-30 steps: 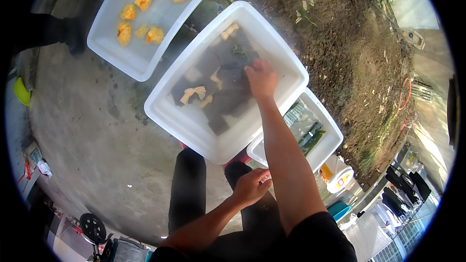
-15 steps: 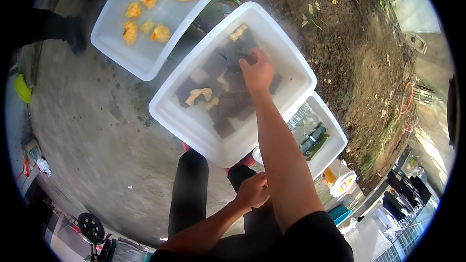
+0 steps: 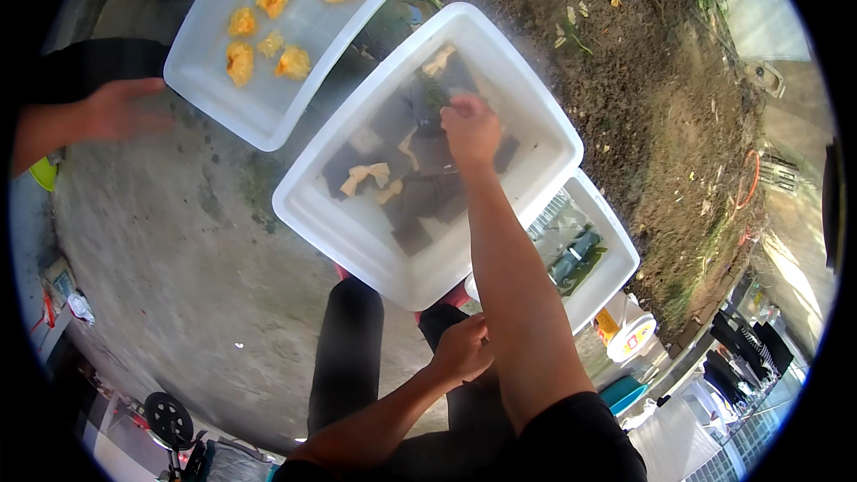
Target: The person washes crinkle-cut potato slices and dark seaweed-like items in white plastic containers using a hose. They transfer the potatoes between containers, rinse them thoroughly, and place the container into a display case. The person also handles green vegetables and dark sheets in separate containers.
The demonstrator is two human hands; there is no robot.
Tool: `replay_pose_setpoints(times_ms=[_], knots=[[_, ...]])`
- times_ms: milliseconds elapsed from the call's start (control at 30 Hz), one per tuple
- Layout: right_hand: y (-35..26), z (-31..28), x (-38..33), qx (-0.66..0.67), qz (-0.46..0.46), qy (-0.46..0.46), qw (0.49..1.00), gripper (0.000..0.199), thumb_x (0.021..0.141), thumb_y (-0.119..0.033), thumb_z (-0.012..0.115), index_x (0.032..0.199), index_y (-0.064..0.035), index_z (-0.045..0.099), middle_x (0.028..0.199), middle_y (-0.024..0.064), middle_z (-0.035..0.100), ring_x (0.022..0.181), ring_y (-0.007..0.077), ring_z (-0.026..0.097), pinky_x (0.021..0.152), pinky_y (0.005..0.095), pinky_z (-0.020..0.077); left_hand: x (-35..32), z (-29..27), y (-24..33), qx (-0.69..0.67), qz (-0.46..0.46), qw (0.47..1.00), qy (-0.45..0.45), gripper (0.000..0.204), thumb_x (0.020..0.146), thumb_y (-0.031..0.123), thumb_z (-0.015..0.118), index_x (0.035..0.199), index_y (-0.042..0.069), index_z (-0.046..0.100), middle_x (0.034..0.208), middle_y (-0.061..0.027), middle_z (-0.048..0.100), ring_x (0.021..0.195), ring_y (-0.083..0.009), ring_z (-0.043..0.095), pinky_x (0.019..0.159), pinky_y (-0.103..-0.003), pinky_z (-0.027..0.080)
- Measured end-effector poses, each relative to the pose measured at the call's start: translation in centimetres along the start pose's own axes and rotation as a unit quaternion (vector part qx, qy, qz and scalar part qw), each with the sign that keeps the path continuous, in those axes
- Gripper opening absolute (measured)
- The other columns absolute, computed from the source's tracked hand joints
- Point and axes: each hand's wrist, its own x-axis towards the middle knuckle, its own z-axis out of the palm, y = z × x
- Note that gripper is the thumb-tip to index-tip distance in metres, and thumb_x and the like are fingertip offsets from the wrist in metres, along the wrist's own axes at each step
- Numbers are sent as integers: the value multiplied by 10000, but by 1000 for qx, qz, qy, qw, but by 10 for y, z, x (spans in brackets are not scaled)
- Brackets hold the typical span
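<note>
A large white plastic tub (image 3: 308,205) stands in front of my knees, with cloudy water in it. Dark grey flat pieces (image 3: 412,234) lie in the water, some with pale cream, bow-shaped bundles (image 3: 364,178) among them. My right hand (image 3: 473,132) is over the tub's middle, its fingers pinched together; whatever they hold, if anything, is hidden. Just beyond the fingertips shows a dark greenish patch (image 3: 433,89). My left hand (image 3: 462,351) is curled closed by my right knee, partly behind my right forearm, and its contents cannot be seen.
A second white tub (image 3: 192,58) with yellow-orange clumps in liquid stands at the far left. Another person's hand (image 3: 120,112) is beside it. A smaller white tray (image 3: 616,259) with dark green strips and a white bucket (image 3: 628,330) sit at the right. Bare soil (image 3: 643,98) lies beyond.
My right hand has shifted slightly, its fingers drawn closer together. Another person's hand has come into view at the left. My left hand stays nearly in place.
</note>
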Motion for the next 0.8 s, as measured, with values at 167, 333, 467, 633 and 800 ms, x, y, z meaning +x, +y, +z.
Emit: replay_pose_setpoints(times_ms=[167,333,467,633,800], knots=[[-18,-4,-5,65,56,-5,996,184,670,-46,641,848,0,633,661,69,620,608,144,598,579,258,486,4,2,-9,-19,35,999,34,272,812,166,587,1070,79,590,864,-102,623,728,-209,617,671,-303,482],[-36,-35,-22,242,130,-86,958,168,726,-1,569,893,-15,580,712,44,561,587,134,543,558,257,447,12,5,-28,-53,30,997,52,256,815,141,595,1056,55,602,896,-115,629,760,-210,624,700,-299,490],[-31,-59,-29,273,110,-130,947,183,726,24,561,905,-11,568,726,49,561,619,133,544,577,252,446,15,-6,-12,-58,34,994,86,224,856,70,581,1074,18,600,941,-78,629,849,-123,602,770,-251,479],[-41,-97,-51,259,102,-234,932,178,726,74,554,875,-18,585,767,47,577,675,127,560,620,248,463,32,-39,3,-278,-6,942,189,296,873,97,567,1157,19,539,962,-82,599,849,-149,587,741,-263,475],[-43,-125,-90,191,29,-325,926,179,713,104,579,847,-9,612,799,18,609,740,89,567,672,235,475,40,-67,30,-448,86,849,268,321,880,224,582,1145,57,510,830,-43,560,669,-126,525,593,-230,415]])
